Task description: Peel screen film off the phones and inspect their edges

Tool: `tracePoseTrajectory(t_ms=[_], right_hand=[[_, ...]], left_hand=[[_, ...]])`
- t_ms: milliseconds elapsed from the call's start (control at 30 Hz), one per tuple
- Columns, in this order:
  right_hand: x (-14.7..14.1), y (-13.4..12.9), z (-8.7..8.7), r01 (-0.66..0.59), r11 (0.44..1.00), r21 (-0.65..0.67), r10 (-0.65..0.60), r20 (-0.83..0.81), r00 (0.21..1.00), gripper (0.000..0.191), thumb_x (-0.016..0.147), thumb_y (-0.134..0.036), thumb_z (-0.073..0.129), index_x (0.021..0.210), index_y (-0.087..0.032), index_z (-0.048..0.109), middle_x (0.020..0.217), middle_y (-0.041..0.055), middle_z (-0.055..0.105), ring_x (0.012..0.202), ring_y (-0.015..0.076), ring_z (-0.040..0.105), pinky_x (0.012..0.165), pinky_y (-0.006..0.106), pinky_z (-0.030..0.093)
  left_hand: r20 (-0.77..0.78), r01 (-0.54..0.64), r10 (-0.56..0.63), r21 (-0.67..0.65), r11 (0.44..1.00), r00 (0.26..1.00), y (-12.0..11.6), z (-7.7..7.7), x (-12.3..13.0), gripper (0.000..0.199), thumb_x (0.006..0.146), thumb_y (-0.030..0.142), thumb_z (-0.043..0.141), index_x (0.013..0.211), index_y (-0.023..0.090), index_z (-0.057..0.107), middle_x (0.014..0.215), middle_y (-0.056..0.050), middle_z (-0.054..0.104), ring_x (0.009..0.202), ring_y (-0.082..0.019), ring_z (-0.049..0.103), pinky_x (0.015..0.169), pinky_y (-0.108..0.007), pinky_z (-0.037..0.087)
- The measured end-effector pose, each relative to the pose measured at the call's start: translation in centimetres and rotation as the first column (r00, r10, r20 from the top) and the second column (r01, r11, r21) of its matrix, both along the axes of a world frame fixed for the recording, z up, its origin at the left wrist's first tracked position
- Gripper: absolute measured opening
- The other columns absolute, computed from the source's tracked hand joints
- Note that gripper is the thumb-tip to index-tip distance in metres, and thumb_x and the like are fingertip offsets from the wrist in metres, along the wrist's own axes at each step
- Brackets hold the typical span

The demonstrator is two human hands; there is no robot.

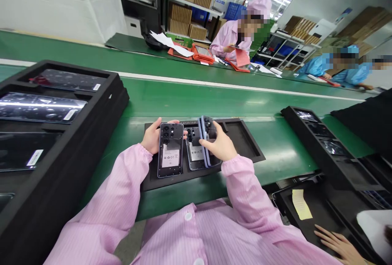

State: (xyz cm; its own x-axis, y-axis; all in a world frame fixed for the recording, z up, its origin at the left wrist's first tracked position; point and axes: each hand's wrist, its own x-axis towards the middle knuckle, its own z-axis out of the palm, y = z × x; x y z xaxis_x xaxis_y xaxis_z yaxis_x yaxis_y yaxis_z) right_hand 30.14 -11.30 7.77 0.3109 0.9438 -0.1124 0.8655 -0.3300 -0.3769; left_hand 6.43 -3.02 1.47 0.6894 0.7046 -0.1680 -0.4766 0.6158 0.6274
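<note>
My left hand (150, 138) is closed on the left edge of a smartphone (170, 144) with its back up, showing several camera lenses and a white label. Between my hands, another phone (192, 146) with a similar label lies in a black foam tray (247, 144). My right hand (223, 145) grips a pair of blue-edged phones (203, 144), tilted up on their sides and partly covering the lying phone. My fingers hide part of that pair. To the right of this hand, a recess of the tray shows bare black foam.
Stacked black foam trays (105, 105) with film-covered phones rise at the left. More trays (324, 134) lie along the green bench (165, 97) at the right. A co-worker's hand (339, 242) rests at lower right. Across the bench, a person in pink (228, 34) works beside red folders (202, 54).
</note>
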Motion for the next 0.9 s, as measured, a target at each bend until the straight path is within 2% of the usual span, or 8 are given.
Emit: tracePoseTrajectory(t_ms=[100, 200, 400, 500, 633, 733, 833, 900], right_hand=[[-3.5, 0.9, 0.3, -0.051, 0.977, -0.205, 0.085, 0.160, 0.983, 0.093, 0.084, -0.051, 0.074, 0.161, -0.018, 0.033, 0.131, 0.0199, 0.065, 0.121, 0.0332, 0.067, 0.103, 0.041, 0.051], [-5.7, 2.0, 0.0, -0.009, 0.960, -0.280, 0.076, 0.230, 0.970, 0.091, 0.082, -0.050, 0.077, 0.158, -0.015, 0.038, 0.131, 0.0251, 0.061, 0.122, 0.0388, 0.064, 0.098, 0.044, 0.052], [-7.6, 2.7, -1.2, 0.037, 0.928, -0.371, 0.060, 0.246, 0.967, 0.113, 0.085, -0.047, 0.077, 0.169, -0.012, 0.010, 0.142, 0.0341, 0.049, 0.129, 0.0428, 0.059, 0.101, 0.048, 0.050], [-7.9, 2.8, -1.6, 0.050, 0.935, -0.352, 0.019, 0.190, 0.982, 0.114, 0.084, -0.042, 0.079, 0.169, -0.013, 0.008, 0.143, 0.0341, 0.047, 0.132, 0.0427, 0.057, 0.104, 0.049, 0.049], [-5.9, 2.9, -1.5, 0.024, 0.955, -0.297, -0.021, 0.012, 1.000, 0.125, 0.075, -0.040, 0.086, 0.169, -0.014, 0.008, 0.144, 0.0331, 0.047, 0.133, 0.0443, 0.056, 0.107, 0.053, 0.048], [-2.7, 2.5, -1.2, -0.089, 0.966, -0.241, 0.030, -0.240, 0.970, 0.128, 0.074, -0.047, 0.086, 0.169, -0.015, 0.006, 0.143, 0.0276, 0.054, 0.131, 0.0407, 0.060, 0.109, 0.052, 0.050], [0.0, 1.8, -1.2, -0.221, 0.967, -0.126, 0.130, -0.500, 0.856, 0.122, 0.081, -0.051, 0.081, 0.168, -0.016, 0.004, 0.135, 0.0162, 0.065, 0.122, 0.0264, 0.067, 0.107, 0.039, 0.054], [0.9, 1.5, -1.4, -0.262, 0.965, 0.003, 0.192, -0.689, 0.699, 0.125, 0.080, -0.048, 0.082, 0.168, -0.016, -0.002, 0.132, 0.0134, 0.066, 0.115, 0.0217, 0.070, 0.104, 0.036, 0.056]], left_hand=[[0.003, -0.058, 0.058, -0.057, 0.997, 0.998, -0.1, 0.5, 0.5, 0.065, 0.103, 0.055, 0.029, 0.150, 0.012, 0.046, 0.124, -0.022, 0.073, 0.103, -0.039, 0.076, 0.098, -0.062, 0.057], [0.005, -0.083, 0.084, -0.091, 0.992, 0.996, -0.2, 0.8, 0.7, 0.061, 0.104, 0.053, 0.031, 0.144, 0.012, 0.051, 0.120, -0.022, 0.075, 0.099, -0.037, 0.077, 0.097, -0.061, 0.058], [0.000, -0.094, 0.095, -0.100, 0.991, 0.996, -0.3, 1.2, 0.5, 0.061, 0.102, 0.052, 0.034, 0.141, 0.010, 0.053, 0.118, -0.022, 0.075, 0.103, -0.040, 0.076, 0.099, -0.063, 0.058], [-0.026, -0.148, 0.146, -0.102, 0.984, 0.989, -0.7, 1.1, 0.3, 0.065, 0.096, 0.057, 0.045, 0.142, 0.011, 0.052, 0.119, -0.021, 0.075, 0.111, -0.042, 0.074, 0.101, -0.066, 0.056], [-0.099, -0.236, 0.235, 0.001, 0.972, 0.967, -1.0, -0.1, 0.0, 0.078, 0.076, 0.065, 0.073, 0.134, 0.014, 0.058, 0.114, -0.019, 0.077, 0.120, -0.047, 0.069, 0.103, -0.068, 0.056], [-0.158, -0.249, 0.261, 0.091, 0.964, 0.952, -1.2, -0.9, -0.2, 0.081, 0.069, 0.072, 0.081, 0.128, 0.020, 0.062, 0.109, -0.014, 0.079, 0.121, -0.047, 0.069, 0.099, -0.063, 0.061], [-0.192, -0.227, 0.250, 0.133, 0.965, 0.949, -1.5, 0.5, 0.2, 0.072, 0.078, 0.077, 0.073, 0.129, 0.028, 0.064, 0.109, -0.007, 0.079, 0.119, -0.042, 0.071, 0.092, -0.056, 0.066], [-0.209, -0.261, 0.288, 0.148, 0.954, 0.935, -1.7, 2.9, 1.3, 0.063, 0.083, 0.076, 0.069, 0.127, 0.031, 0.065, 0.106, -0.004, 0.080, 0.114, -0.038, 0.074, 0.088, -0.050, 0.068]])
